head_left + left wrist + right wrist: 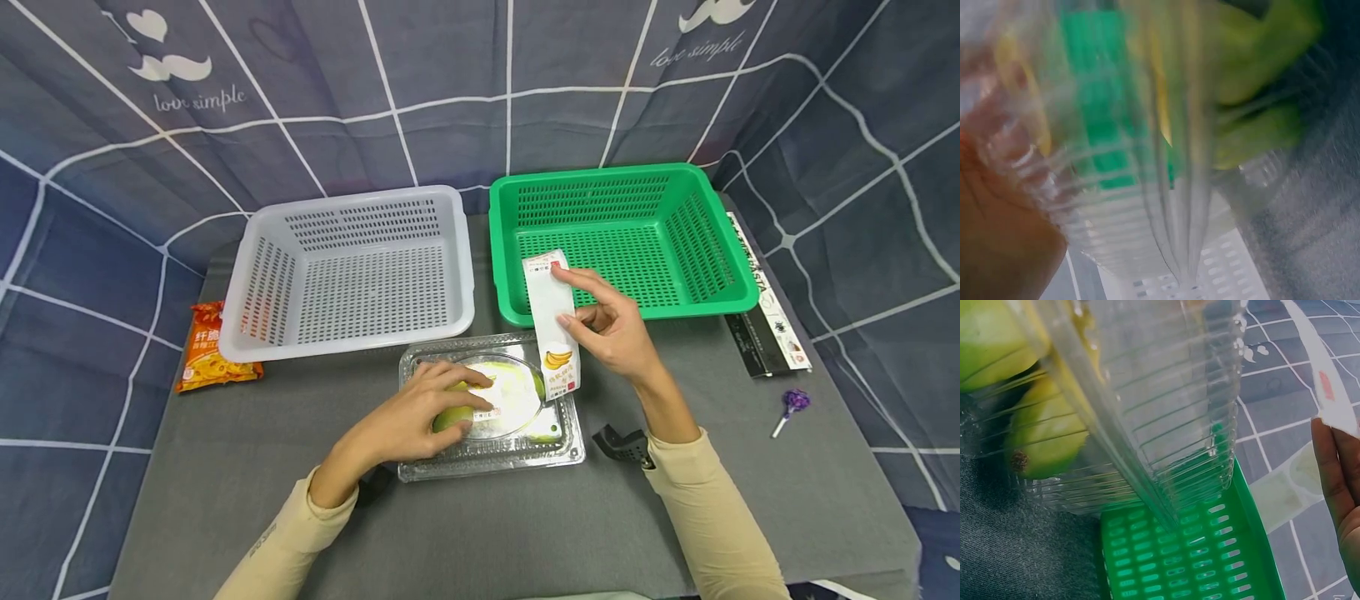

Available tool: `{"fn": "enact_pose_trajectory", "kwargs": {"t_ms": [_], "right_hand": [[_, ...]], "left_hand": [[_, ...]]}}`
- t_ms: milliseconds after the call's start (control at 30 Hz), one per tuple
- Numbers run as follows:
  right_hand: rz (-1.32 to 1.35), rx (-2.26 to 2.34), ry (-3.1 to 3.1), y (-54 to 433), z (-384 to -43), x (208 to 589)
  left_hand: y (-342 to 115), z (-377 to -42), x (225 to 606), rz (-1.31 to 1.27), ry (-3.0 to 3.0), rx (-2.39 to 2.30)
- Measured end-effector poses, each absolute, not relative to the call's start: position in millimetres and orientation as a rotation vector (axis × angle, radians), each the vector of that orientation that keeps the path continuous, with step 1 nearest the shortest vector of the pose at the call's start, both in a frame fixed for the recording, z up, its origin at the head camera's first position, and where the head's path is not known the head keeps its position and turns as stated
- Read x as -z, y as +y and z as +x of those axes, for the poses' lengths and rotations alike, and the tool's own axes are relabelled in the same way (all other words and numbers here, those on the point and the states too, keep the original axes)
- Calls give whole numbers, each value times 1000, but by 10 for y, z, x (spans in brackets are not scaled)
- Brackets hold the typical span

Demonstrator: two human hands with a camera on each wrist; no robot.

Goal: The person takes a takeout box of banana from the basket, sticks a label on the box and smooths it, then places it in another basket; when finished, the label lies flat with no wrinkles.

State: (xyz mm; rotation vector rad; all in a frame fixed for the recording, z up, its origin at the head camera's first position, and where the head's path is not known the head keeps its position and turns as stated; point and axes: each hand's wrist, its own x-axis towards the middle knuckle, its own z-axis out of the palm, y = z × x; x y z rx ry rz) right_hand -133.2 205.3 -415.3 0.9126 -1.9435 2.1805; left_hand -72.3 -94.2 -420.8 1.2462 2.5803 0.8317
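A clear plastic clamshell box [566, 446] sits closed on the grey table, with green-yellow fruit [1047, 434] showing through its ribbed wall in the right wrist view. My left hand [420, 408] rests on the lid, fingers spread over the glare and a small printed sticker there. My right hand [611, 325] pinches a long white paper label [551, 312] printed with bananas. The label stands tilted over the box's right side, its upper end overlapping the near rim of the green basket [622, 312]. In the left wrist view, the box wall fills most of the picture.
A white basket [348, 340] stands behind the box on the left. Beside it lies an orange snack bag [217, 354]. On the right are a black-and-white flat package [765, 333] and a purple lollipop [795, 402]. Patterned cloth [450, 67] hangs behind the table.
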Motion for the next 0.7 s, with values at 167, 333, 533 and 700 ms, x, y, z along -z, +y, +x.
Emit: {"fn": "enact_pose_trajectory", "kwargs": {"t_ms": [167, 333, 533, 700], "right_hand": [[928, -2168, -1955, 2047, -1328, 4155], [948, -2166, -1957, 2036, -1305, 4139], [997, -2108, -2001, 1999, -1283, 4108], [1154, -2109, -2075, 2009, -1217, 4079]], "left_hand": [[-938, -702, 4195, 1230, 2545, -850], [-943, -688, 4206, 1228, 2569, -864], [-988, -682, 4166, 1266, 2628, -953], [-1082, -741, 3972, 1367, 2598, -1203]]}}
